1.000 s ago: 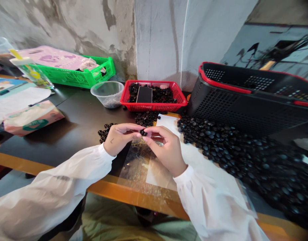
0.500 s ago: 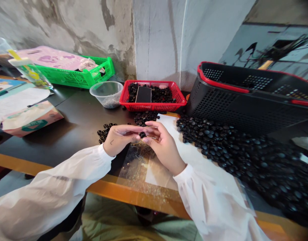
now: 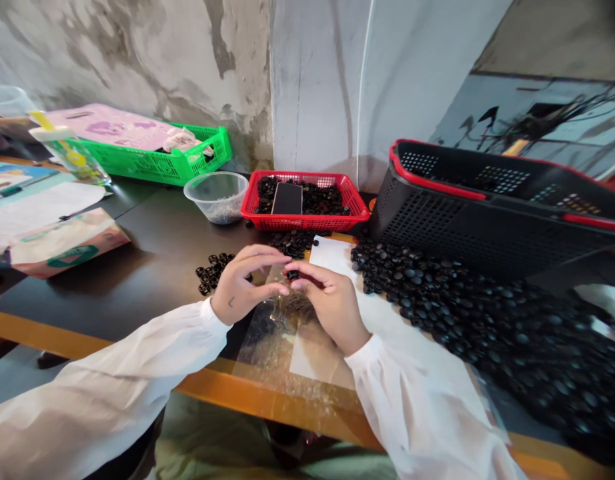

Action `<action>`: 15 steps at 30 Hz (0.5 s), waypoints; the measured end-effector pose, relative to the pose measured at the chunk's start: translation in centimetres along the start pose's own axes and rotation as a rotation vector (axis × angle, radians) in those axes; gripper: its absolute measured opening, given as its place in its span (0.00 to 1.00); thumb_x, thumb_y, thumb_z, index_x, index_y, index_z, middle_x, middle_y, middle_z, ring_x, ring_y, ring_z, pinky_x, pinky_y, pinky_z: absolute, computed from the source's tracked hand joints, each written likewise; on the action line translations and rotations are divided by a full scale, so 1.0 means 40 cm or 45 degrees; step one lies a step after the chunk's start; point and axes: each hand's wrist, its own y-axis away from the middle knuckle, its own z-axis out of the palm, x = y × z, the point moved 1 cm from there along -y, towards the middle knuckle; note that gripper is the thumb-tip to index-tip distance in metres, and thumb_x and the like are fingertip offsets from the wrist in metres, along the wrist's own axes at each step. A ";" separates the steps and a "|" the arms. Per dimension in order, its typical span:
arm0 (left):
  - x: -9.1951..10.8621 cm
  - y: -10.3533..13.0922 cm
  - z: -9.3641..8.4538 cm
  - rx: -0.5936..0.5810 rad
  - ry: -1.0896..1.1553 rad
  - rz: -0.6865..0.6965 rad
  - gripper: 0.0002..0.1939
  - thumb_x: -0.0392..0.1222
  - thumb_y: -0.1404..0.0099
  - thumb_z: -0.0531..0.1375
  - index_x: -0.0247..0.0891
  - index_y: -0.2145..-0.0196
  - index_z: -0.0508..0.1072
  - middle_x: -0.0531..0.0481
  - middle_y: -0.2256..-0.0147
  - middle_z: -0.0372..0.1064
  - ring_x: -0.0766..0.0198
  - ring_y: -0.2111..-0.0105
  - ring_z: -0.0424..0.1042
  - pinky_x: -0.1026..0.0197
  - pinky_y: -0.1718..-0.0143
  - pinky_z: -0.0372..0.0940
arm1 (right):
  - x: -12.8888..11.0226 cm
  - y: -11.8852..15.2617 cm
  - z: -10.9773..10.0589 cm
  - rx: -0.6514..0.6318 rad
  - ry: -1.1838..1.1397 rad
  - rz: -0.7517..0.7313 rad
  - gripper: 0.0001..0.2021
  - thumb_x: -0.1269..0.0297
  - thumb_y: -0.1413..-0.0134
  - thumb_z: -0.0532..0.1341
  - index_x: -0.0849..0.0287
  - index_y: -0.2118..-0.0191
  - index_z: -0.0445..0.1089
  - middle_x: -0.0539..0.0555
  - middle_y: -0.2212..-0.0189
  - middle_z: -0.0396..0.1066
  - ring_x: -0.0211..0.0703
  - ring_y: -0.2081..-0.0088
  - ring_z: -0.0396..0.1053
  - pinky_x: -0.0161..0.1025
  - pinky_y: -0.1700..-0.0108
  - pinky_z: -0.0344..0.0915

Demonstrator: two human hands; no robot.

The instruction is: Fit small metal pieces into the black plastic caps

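Note:
My right hand (image 3: 335,303) pinches a small round black part (image 3: 292,274) between thumb and forefinger. My left hand (image 3: 240,283) is open beside it, thumb and fingers apart, with the fingertips close to the part. Under the hands lie a clear plastic sheet (image 3: 257,343) with thin golden bits on it and a white sheet of paper (image 3: 317,363). Left of my left hand is a small group of black ring-like parts (image 3: 207,273). A wide heap of black round parts (image 3: 452,303) spreads out on the right.
A red basket (image 3: 307,223) of black parts, with a dark flat phone-like slab (image 3: 287,199) on top, stands at the back. Beside it are a clear bowl (image 3: 200,190) and a green crate (image 3: 162,167). A black basket (image 3: 437,213) stands right; a tissue pack (image 3: 70,243) lies left.
My left fingers have come off the small black part and spread apart. The part now sits in my right fingertips alone. The view has tilted up slightly.

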 end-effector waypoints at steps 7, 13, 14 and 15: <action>0.017 0.007 0.018 0.016 0.049 -0.009 0.12 0.51 0.39 0.69 0.40 0.70 0.84 0.46 0.71 0.79 0.64 0.75 0.73 0.64 0.73 0.68 | 0.009 0.005 0.000 0.047 0.062 0.014 0.17 0.74 0.49 0.60 0.49 0.60 0.82 0.45 0.65 0.82 0.43 0.61 0.79 0.40 0.52 0.75; 0.016 0.010 0.015 0.005 -0.007 0.126 0.09 0.47 0.36 0.67 0.40 0.68 0.84 0.46 0.70 0.80 0.64 0.74 0.74 0.64 0.71 0.68 | 0.018 0.005 0.001 0.022 0.032 0.068 0.19 0.77 0.51 0.57 0.51 0.62 0.82 0.45 0.71 0.81 0.40 0.68 0.78 0.37 0.58 0.75; 0.010 0.010 0.014 -0.017 -0.020 0.121 0.09 0.48 0.36 0.67 0.40 0.67 0.84 0.46 0.69 0.80 0.65 0.75 0.73 0.65 0.73 0.67 | 0.016 0.000 -0.002 -0.007 0.028 0.067 0.17 0.76 0.50 0.59 0.52 0.61 0.82 0.45 0.69 0.81 0.41 0.66 0.79 0.38 0.56 0.75; 0.003 0.009 0.013 -0.051 -0.032 0.109 0.10 0.49 0.36 0.67 0.40 0.65 0.84 0.45 0.68 0.80 0.65 0.75 0.72 0.65 0.73 0.66 | 0.014 -0.007 -0.008 -0.042 0.045 0.058 0.15 0.74 0.49 0.60 0.52 0.61 0.82 0.47 0.66 0.82 0.42 0.63 0.79 0.39 0.54 0.74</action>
